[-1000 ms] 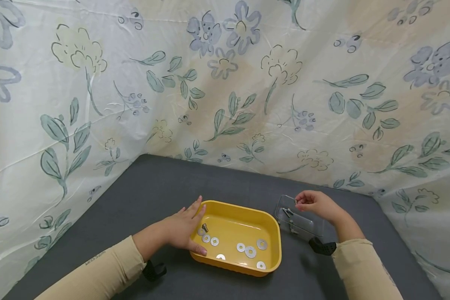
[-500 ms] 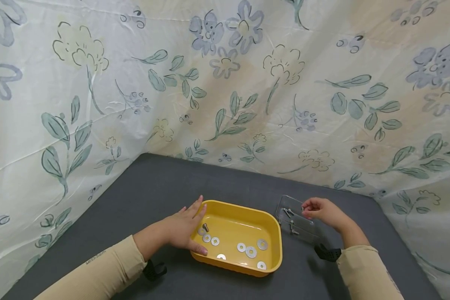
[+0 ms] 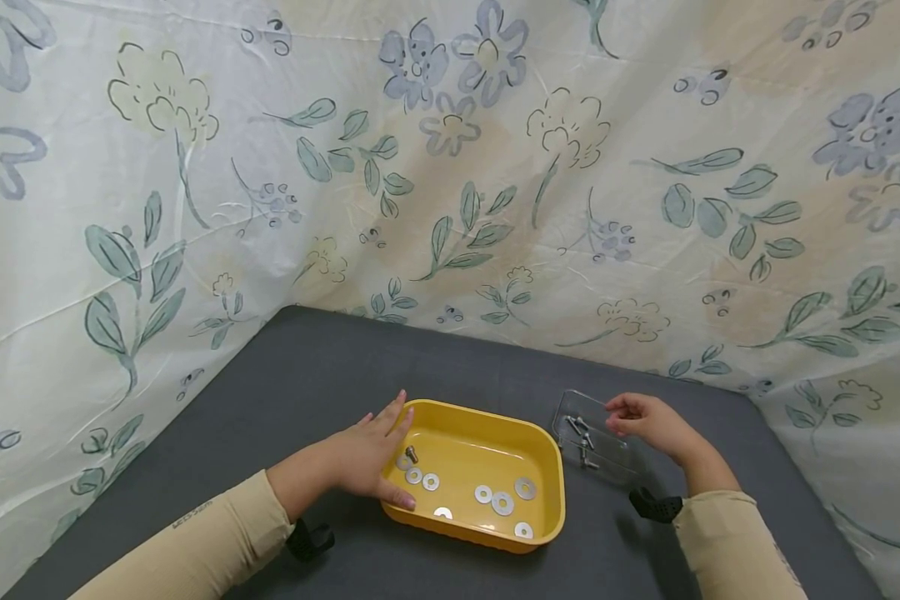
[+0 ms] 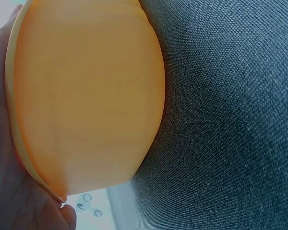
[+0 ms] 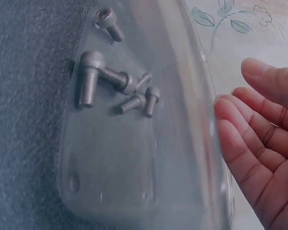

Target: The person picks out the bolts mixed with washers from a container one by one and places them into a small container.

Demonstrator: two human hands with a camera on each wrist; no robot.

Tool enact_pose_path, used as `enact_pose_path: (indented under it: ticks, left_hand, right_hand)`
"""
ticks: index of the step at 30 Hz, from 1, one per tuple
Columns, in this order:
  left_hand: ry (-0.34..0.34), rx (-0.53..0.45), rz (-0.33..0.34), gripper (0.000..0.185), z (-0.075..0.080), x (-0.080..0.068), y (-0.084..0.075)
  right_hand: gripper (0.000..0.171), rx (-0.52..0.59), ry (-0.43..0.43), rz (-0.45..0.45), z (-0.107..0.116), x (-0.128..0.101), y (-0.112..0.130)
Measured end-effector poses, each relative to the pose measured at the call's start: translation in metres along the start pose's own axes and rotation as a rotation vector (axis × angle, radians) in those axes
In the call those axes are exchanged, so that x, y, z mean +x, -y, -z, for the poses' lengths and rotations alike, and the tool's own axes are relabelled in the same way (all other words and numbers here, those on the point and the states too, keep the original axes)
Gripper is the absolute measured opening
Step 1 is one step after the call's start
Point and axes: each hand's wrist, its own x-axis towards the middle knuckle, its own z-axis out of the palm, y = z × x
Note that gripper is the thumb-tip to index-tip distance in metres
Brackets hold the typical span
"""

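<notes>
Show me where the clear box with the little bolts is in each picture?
Head: clear box at right of the yellow tray, under the right hand.
Left wrist: not in it.
Right wrist: fills the middle, bolts at top left.
Shared landmark: grey tabletop.

Small dark print on the left sleeve (image 3: 192,515) is too blurred to read.

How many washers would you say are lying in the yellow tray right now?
7, as far as shows. Three washers cluster near the bolt by the left hand, one by the tray's front wall, and three on the right. The hand may hide more.
</notes>
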Motion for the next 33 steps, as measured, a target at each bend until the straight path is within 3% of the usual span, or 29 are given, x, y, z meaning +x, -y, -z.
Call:
enact_pose_path:
  ticks: [9,17,33]
  left_hand:
    - [-0.007,0.001,-0.019,0.123,0.0,0.0,0.001]
    - [-0.007,0.003,-0.02,0.122,0.0,-0.001,0.001]
    - [-0.011,0.013,-0.013,0.123,0.0,-0.001,0.001]
  right_hand:
    - [0.039,-0.003,0.009,0.048,0.0,0.004,0.016]
    - [0.037,-0.024,0.018,0.128,-0.005,0.008,0.048]
    - [0.023,-0.002,0.101,0.312,-0.042,0.023,0.117]
